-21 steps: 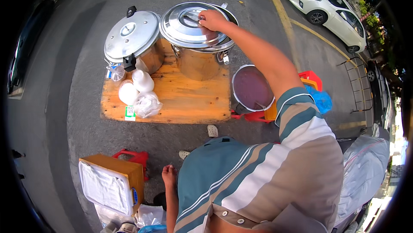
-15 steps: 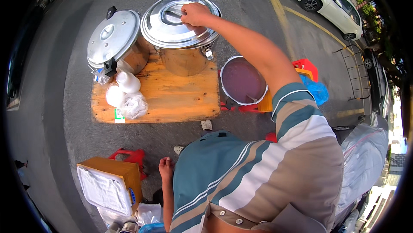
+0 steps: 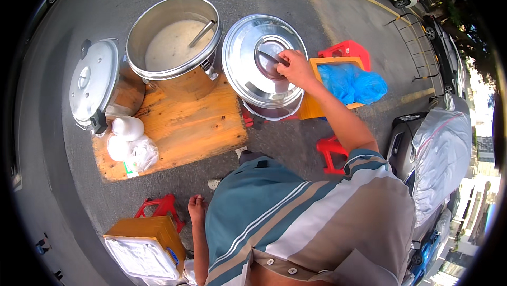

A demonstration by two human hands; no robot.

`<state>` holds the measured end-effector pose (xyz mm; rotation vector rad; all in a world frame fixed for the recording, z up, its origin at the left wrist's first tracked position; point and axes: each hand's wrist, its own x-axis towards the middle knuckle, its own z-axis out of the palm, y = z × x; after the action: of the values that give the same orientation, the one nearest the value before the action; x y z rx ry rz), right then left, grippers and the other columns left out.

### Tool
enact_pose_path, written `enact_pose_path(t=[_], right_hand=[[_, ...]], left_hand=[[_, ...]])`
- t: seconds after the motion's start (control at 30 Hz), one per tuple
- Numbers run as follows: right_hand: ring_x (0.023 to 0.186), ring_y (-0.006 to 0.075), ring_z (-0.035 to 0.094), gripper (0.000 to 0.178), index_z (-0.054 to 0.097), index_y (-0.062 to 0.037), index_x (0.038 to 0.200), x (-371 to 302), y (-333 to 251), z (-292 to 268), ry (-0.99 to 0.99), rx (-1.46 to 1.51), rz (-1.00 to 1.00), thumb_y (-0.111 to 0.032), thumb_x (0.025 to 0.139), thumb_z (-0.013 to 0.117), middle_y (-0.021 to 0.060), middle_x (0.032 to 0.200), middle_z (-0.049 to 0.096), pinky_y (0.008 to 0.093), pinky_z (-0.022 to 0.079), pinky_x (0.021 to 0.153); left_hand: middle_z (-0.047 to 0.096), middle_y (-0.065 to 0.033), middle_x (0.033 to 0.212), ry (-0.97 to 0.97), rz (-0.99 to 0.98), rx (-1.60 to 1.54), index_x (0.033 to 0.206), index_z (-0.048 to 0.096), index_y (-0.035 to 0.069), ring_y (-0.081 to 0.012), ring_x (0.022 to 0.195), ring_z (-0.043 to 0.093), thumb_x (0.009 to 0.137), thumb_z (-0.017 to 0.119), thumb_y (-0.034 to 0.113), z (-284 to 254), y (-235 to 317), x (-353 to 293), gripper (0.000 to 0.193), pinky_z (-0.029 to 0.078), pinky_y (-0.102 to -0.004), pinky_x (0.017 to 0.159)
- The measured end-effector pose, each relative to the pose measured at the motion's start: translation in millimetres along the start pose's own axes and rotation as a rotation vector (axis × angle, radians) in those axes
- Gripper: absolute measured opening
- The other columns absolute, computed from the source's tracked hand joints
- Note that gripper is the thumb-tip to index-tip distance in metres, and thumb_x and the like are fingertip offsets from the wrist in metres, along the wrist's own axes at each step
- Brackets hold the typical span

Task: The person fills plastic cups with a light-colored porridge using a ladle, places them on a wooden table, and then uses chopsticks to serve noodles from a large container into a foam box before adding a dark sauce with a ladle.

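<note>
My right hand grips the strap handle of a round, shiny steel pot lid. The lid is above a bucket, hiding most of it; whether they touch I cannot tell. To its left a tall steel pot stands uncovered on a wooden table. Inside is a thick, off-white porridge-like food, with a metal utensil handle sticking out of it; its lower end is hidden. My left hand hangs low beside my body, fingers loosely curled, nothing visible in them.
A second lidded pot with black handles stands at the table's left, near white stacked bowls and a plastic bag. Blue bags lie in a crate at right. Red stools and a brown box stand nearby.
My right hand has lifted the lid off the tall pot and carried it right, over the bucket. The pot's food and utensil handle now show. My left hand stays low.
</note>
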<state>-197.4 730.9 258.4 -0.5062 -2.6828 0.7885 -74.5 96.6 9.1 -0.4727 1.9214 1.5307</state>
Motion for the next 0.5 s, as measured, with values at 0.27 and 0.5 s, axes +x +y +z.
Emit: enact_pose_path(t=[0.27, 0.5], right_hand=[[0.103, 0.0338, 0.064, 0.027, 0.071, -0.0059, 0.101, -60, 121, 92, -0.056, -0.084, 0.33, -0.022, 0.079, 0.075, 0.012, 0.101, 0.072, 0.0434, 0.053, 0.09], [0.1, 0.036, 0.066, 0.028, 0.072, -0.0064, 0.098, -67, 154, 143, -0.151, -0.108, 0.401, -0.023, 0.076, 0.077, 0.0148, 0.101, 0.074, 0.0453, 0.054, 0.087]], left_hand=[[0.068, -0.0018, 0.086, -0.007, -0.023, 0.003, 0.102, 0.063, 0.006, -0.0096, 0.065, 0.06, 0.103, 0.064, 0.024, -7, 40, 19, 0.018, 0.048, -0.0247, 0.057], [0.066, -0.001, 0.084, 0.001, -0.032, 0.022, 0.103, 0.062, 0.007, -0.0099, 0.064, 0.06, 0.102, 0.066, 0.024, 8, 41, 14, 0.017, 0.048, -0.0249, 0.056]])
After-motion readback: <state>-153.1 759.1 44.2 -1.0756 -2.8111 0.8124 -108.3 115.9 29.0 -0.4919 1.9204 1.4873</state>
